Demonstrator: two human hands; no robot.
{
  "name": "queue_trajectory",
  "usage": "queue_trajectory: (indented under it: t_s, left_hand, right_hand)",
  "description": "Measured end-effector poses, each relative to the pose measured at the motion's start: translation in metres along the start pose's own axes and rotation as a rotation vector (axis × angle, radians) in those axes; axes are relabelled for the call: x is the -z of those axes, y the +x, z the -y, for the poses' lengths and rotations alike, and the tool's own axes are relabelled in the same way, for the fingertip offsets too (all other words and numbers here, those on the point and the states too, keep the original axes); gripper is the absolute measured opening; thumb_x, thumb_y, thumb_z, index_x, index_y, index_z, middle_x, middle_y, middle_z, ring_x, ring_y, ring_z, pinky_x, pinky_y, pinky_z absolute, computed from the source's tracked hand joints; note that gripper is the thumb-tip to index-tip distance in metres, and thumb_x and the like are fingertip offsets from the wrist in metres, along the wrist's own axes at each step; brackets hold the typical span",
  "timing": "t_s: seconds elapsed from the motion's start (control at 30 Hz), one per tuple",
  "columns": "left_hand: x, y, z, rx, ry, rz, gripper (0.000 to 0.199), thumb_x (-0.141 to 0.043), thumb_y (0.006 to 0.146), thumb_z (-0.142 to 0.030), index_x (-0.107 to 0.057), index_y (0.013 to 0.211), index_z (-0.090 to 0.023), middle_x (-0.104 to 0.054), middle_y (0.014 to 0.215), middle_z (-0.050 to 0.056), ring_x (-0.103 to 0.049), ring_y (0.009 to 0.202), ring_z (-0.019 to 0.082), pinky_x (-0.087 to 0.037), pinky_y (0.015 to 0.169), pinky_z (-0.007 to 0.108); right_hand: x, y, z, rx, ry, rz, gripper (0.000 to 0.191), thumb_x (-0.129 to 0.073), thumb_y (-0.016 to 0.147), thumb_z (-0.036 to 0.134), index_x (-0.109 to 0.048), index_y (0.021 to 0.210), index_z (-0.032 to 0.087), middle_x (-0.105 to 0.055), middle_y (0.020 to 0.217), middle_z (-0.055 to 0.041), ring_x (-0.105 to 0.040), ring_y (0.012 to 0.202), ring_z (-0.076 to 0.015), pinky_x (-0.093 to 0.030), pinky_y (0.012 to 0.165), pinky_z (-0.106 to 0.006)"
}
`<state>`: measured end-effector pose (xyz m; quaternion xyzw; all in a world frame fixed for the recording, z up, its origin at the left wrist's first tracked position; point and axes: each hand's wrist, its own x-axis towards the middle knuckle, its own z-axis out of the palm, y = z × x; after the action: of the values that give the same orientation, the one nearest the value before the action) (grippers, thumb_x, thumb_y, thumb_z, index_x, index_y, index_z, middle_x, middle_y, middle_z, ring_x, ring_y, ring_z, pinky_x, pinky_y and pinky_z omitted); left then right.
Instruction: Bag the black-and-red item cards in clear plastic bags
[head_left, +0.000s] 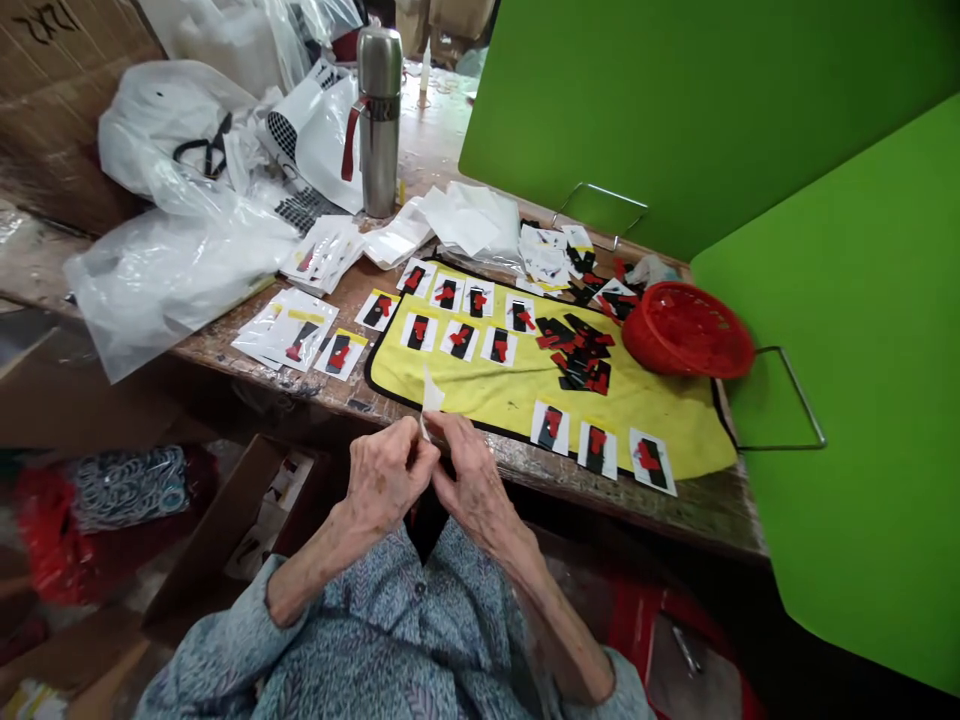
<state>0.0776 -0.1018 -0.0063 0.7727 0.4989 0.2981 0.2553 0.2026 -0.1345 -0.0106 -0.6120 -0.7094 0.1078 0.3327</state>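
Observation:
My left hand (388, 468) and my right hand (469, 462) meet at the table's front edge, fingers pinched together. Between their fingertips is a thin white slip (433, 392), seen nearly edge-on; I cannot tell whether it is a card or a small bag. Beyond them lies a yellow cloth (480, 395) with a black border. Several white cards bearing black and red pieces rest on it, such as one card (500, 346) just past my hands and another card (551, 427) to the right. A heap of loose black and red pieces (577, 350) sits on the cloth.
A red plastic basket (686, 330) stands at the right, beside green panels (847, 400). Stacked cards (296, 335) lie left of the cloth. Behind are white bags (476, 220), a steel thermos (380, 130) and plastic sheeting (180, 270). An open cardboard box (202, 540) is below left.

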Motion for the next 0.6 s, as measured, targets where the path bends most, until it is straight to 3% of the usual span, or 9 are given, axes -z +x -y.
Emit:
queue_trajectory:
  t_s: [0.17, 0.23, 0.3, 0.33, 0.47, 0.53, 0.6]
  left_hand:
    - [0.011, 0.003, 0.0, 0.049, -0.158, 0.137, 0.021, -0.053, 0.084, -0.025, -0.05, 0.064, -0.02, -0.05, 0.057, -0.002, -0.045, 0.053, 0.011, -0.033, 0.056, 0.025]
    - [0.021, 0.01, 0.005, 0.086, -0.264, 0.091, 0.016, -0.064, 0.081, -0.036, -0.062, 0.085, -0.02, -0.061, 0.078, 0.002, -0.056, 0.071, 0.015, -0.043, 0.069, 0.027]
    - [0.029, 0.02, 0.013, 0.198, -0.402, 0.017, 0.045, -0.075, 0.071, -0.042, -0.062, 0.109, -0.021, -0.062, 0.104, 0.007, -0.058, 0.096, 0.02, -0.046, 0.085, 0.033]
    - [0.031, 0.025, 0.018, 0.286, -0.529, 0.045, 0.054, -0.077, 0.068, -0.043, -0.06, 0.115, -0.021, -0.062, 0.109, 0.008, -0.058, 0.101, 0.022, -0.047, 0.087, 0.035]
    - [0.03, 0.032, 0.03, 0.623, -1.122, 0.413, 0.054, -0.081, 0.063, -0.045, -0.065, 0.105, -0.015, -0.069, 0.093, 0.009, -0.064, 0.086, 0.021, -0.051, 0.08, 0.034]
    - [0.026, 0.028, 0.031, 0.659, -1.203, 0.464, 0.047, -0.083, 0.061, -0.044, -0.069, 0.093, -0.013, -0.069, 0.082, 0.007, -0.064, 0.077, 0.018, -0.051, 0.074, 0.03]
    - [0.023, 0.023, 0.028, 0.598, -1.156, 0.434, 0.038, -0.081, 0.066, -0.046, -0.07, 0.081, -0.013, -0.066, 0.069, 0.003, -0.058, 0.063, 0.012, -0.048, 0.063, 0.025]
  right_hand:
    - [0.021, 0.011, -0.014, -0.181, 0.046, 0.077, 0.02, -0.046, 0.086, 0.012, -0.064, 0.091, 0.018, -0.067, 0.086, -0.0075, -0.061, 0.078, -0.0213, -0.048, 0.074, -0.033]
    - [0.031, 0.014, -0.018, -0.319, 0.278, 0.102, 0.016, -0.05, 0.089, 0.023, -0.066, 0.086, 0.019, -0.068, 0.08, -0.005, -0.061, 0.074, -0.0197, -0.049, 0.07, -0.031]
    - [0.039, 0.015, -0.018, -0.478, 0.597, 0.139, 0.019, -0.058, 0.088, 0.036, -0.068, 0.085, 0.019, -0.069, 0.077, -0.003, -0.063, 0.074, -0.0191, -0.051, 0.07, -0.03]
    - [0.041, 0.015, -0.017, -0.553, 0.75, 0.162, 0.022, -0.062, 0.085, 0.041, -0.07, 0.087, 0.02, -0.07, 0.079, -0.0028, -0.064, 0.076, -0.0196, -0.052, 0.073, -0.031]
    - [0.041, 0.01, -0.011, -0.727, 1.117, 0.23, 0.031, -0.077, 0.072, 0.046, -0.073, 0.09, 0.021, -0.073, 0.086, -0.0036, -0.066, 0.078, -0.0203, -0.053, 0.082, -0.035]
    - [0.039, 0.007, -0.011, -0.753, 1.172, 0.26, 0.032, -0.08, 0.07, 0.045, -0.074, 0.088, 0.02, -0.074, 0.085, -0.0036, -0.067, 0.076, -0.0191, -0.053, 0.081, -0.035]
    - [0.037, 0.005, -0.014, -0.755, 1.189, 0.297, 0.032, -0.081, 0.068, 0.043, -0.074, 0.09, 0.02, -0.074, 0.084, -0.0033, -0.067, 0.075, -0.0181, -0.054, 0.08, -0.033]
